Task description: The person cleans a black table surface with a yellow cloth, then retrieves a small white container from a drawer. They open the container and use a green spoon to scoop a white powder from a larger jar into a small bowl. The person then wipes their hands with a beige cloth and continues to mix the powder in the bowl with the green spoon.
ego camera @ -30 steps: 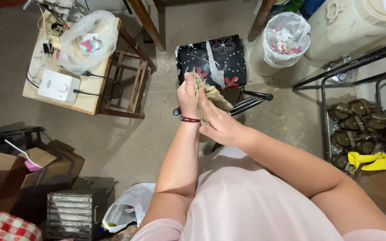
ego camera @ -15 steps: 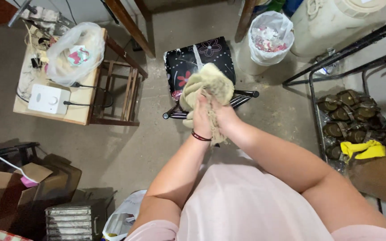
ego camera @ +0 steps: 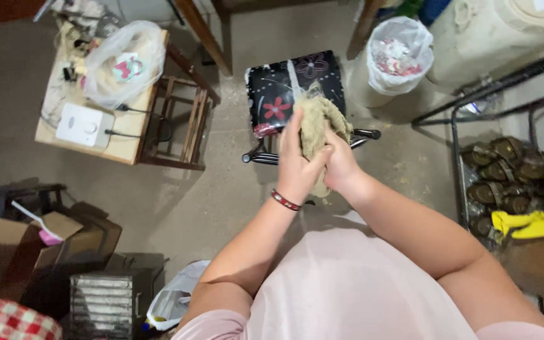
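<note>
While both hands clamp it, left hand [ego camera: 297, 167] and right hand [ego camera: 341, 165], the tan fibre bundle [ego camera: 317, 123] stands upright between grips, sticking out above.

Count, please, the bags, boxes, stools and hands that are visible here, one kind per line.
Plastic bags: 3
Cardboard boxes: 1
Stools: 1
Hands: 2, left hand and right hand, both holding the fibre bundle
Total: 7
</note>
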